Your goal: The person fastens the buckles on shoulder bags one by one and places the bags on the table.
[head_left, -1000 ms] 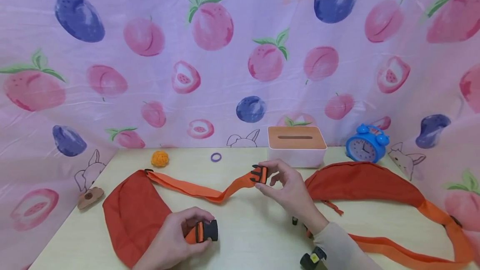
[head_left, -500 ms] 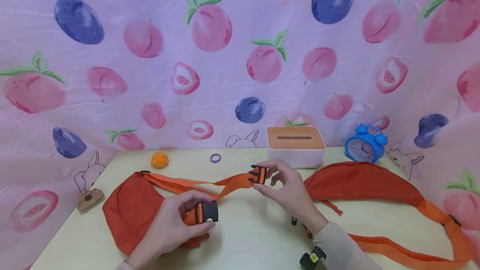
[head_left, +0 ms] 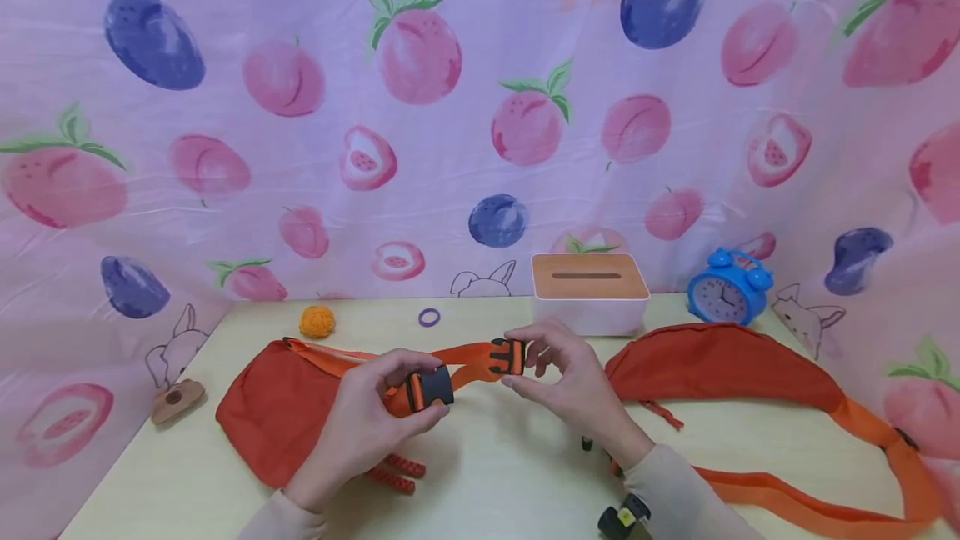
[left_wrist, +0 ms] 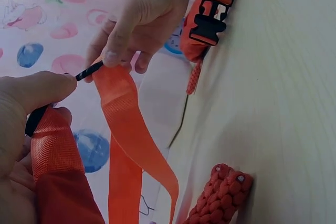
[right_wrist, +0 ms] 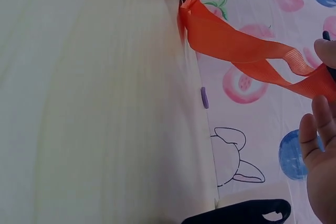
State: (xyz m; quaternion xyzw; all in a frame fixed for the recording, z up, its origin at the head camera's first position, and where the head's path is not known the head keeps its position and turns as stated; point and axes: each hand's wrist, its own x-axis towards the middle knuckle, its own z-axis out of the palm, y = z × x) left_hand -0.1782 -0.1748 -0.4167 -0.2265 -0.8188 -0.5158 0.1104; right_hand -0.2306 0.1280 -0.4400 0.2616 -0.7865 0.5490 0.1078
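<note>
Fingers and thumb of our left hand (head_left: 356,411) are pinching the black buckle socket (head_left: 435,387) by its upper and lower edges, and those of our right hand (head_left: 570,363) are pinching the pronged clip (head_left: 508,357) by its base. We are holding these 2 parts above the tabletop (head_left: 517,473), the socket's mouth facing right and the prongs pointing left; they are standing apart, a narrow gap showing between them. Nearest us, the pale tabletop is stretching between our sleeves, leaving room below the hands. On the right, an orange strap (head_left: 817,508) is curving along the near side. 2 red braided cords (head_left: 405,473) are hanging out just below the left hand. Behind the left wrist, the left red bag (head_left: 273,407) is spreading out, its orange belt (head_left: 468,352) running from its far corner to the clip. Beyond the right forearm, the right red bag (head_left: 727,369) is bordering our working space. At the table's left edge, a brown piece (head_left: 177,401) is sitting. Along the far edge, an orange ball (head_left: 317,321), a purple ring (head_left: 420,317), a tissue box (head_left: 600,315) and a blue alarm clock (head_left: 729,290) are lining up before a fruit-patterned curtain (head_left: 442,157).
</note>
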